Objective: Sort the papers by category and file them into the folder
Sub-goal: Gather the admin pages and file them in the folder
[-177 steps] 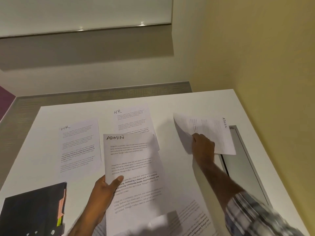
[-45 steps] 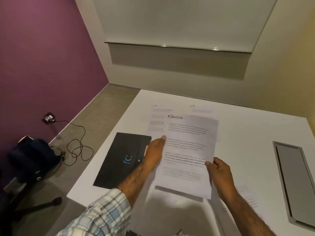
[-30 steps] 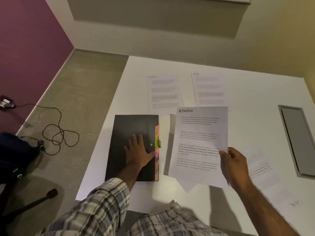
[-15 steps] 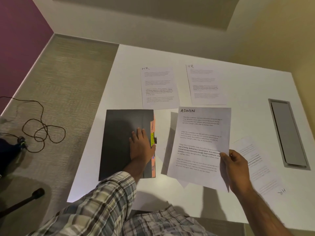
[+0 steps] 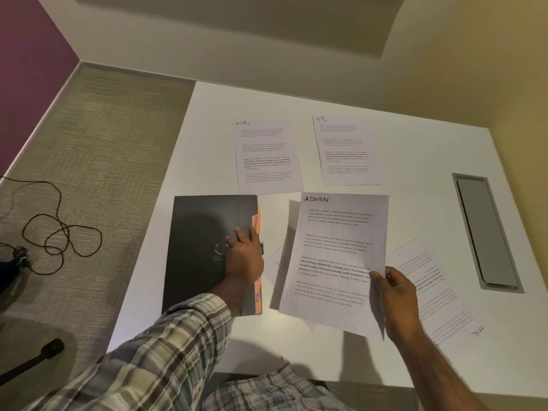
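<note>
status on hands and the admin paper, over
Left hand flat on closed folder. Right hand pinches ADMIN paper. HR papers loose on table, none blocking.

Walls: a purple wall (image 5: pixel 26 69) stood at the left; a cream wall (image 5: pixel 237 66) ahead, its upper part shaded; a yellowish wall (image 5: pixel 489 69) at the right
Floor: grey-beige woven carpet (image 5: pixel 103 129); a dark cable (image 5: pixel 63 232) lay looped on it
Furniture: a white table (image 5: pixel 415 161); a grey cover plate (image 5: pixel 486 232) sat sunk near its right edge
Light: dim and warm
</note>
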{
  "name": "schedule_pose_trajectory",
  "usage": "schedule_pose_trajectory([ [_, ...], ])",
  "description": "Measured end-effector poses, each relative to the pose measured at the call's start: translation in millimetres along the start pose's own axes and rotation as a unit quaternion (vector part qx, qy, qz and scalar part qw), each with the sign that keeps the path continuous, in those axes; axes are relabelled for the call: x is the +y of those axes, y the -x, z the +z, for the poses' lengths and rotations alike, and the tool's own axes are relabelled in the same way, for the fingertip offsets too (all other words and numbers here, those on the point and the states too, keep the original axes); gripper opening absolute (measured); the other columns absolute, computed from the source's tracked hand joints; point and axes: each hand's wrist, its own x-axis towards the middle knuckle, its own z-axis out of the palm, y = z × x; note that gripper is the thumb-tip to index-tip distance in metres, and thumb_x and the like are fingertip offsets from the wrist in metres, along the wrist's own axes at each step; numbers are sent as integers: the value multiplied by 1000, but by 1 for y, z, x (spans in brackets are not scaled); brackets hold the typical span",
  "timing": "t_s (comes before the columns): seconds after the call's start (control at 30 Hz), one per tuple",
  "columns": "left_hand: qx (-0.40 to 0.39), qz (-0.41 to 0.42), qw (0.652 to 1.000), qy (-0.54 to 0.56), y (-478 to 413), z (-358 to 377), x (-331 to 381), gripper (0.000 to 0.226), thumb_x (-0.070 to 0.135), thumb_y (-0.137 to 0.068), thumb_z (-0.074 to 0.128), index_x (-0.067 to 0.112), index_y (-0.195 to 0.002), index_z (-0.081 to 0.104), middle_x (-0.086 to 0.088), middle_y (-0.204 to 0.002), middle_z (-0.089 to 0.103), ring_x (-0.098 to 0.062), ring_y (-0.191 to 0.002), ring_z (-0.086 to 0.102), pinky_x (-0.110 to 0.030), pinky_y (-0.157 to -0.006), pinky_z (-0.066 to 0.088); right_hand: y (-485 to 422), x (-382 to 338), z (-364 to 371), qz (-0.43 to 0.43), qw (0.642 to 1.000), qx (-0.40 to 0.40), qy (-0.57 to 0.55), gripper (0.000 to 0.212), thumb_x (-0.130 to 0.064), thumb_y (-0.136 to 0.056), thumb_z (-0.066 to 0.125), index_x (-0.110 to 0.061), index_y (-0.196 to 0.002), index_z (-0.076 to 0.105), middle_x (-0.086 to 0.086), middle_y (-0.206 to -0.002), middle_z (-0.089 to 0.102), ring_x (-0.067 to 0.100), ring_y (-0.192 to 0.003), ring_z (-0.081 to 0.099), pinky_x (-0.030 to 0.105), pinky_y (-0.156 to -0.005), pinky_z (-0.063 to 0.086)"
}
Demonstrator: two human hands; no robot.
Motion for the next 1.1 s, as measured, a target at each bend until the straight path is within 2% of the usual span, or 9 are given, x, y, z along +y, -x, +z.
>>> schedule_pose_trajectory([
  [0.07, -7, -30, 999, 36, -10, 8, 5, 64, 29, -93, 54, 3, -150, 39, -35, -137, 53, -53, -114, 59, -53, -93, 55, 1, 1, 0, 0, 1000, 0, 3, 12, -8, -99, 61, -3, -94, 70, 5, -83, 73, 15, -71, 66, 27, -62, 48],
  [0.13, -55, -94, 989, 98, -21, 5, 10, 46, 21, -96, 48, -2, -135, 46, -31, -123, 53, -47, -104, 60, -52, -87, 55, 2, 2, -2, 0, 1000, 2, 2, 12, -7, -99, 60, -3, -93, 70, 3, -81, 73, 9, -66, 65, 22, -59, 47],
  [0.23, -98, -122, 973, 168, -28, -22, 6, 31, 18, -97, 58, 2, -123, 53, -19, -120, 58, -31, -106, 62, -39, -86, 57, 2, 3, -5, 4, 1000, 7, -6, 12, -7, -99, 60, -4, -93, 70, 2, -81, 73, 4, -63, 66, 15, -54, 47],
  [0.3, -49, -114, 967, 223, -23, -36, -3, 29, 12, -94, 65, 3, -121, 59, -17, -123, 61, -30, -111, 64, -37, -90, 57, 2, 3, -6, 6, 1000, 11, -16, 12, -7, -99, 60, -3, -94, 71, 2, -81, 73, 12, -69, 67, 17, -56, 48],
  [0.43, -36, -118, 938, 323, -18, -45, -24, 17, 10, -91, 67, 3, -106, 62, -14, -106, 67, -29, -89, 70, -39, -73, 61, 1, -3, -2, -6, 1000, 17, -3, 14, -8, -99, 60, -5, -91, 71, -1, -79, 73, 8, -66, 67, 14, -53, 48],
  [0.57, -24, -102, 916, 388, -12, -50, -43, 27, 14, -94, 66, 5, -119, 62, -12, -109, 69, -10, -70, 61, -19, -51, 46, -1, -11, 11, -26, 999, 19, 18, 14, -13, -99, 59, -9, -93, 72, 0, -83, 74, 12, -69, 65, 18, -56, 46],
  [0.73, -2, -85, 898, 433, -2, -63, -58, 37, 14, -94, 66, 7, -130, 60, -13, -115, 69, -14, -85, 61, -13, -54, 41, 6, -28, 47, -54, 999, 5, 2, 14, -11, -98, 58, -9, -94, 72, 2, -85, 74, 13, -71, 65, 17, -57, 48],
  [0.87, 19, -85, 886, 456, 5, -70, -62, 34, 13, -93, 66, 8, -126, 63, -9, -116, 69, -13, -89, 61, -11, -59, 40, 19, -35, 87, -72, 997, -21, 32, 17, -5, -97, 56, -8, -89, 70, -4, -75, 68, -3, -55, 60, 7, -48, 42],
  [1.1, 25, -82, 878, 472, 10, -76, -65, 33, 15, -92, 70, 5, -122, 63, -12, -114, 71, -14, -87, 62, -14, -65, 45, 27, -22, 138, -120, 981, -70, 133, 20, -7, -97, 54, -13, -81, 63, -9, -65, 56, 7, -58, 49, 10, -51, 39],
])
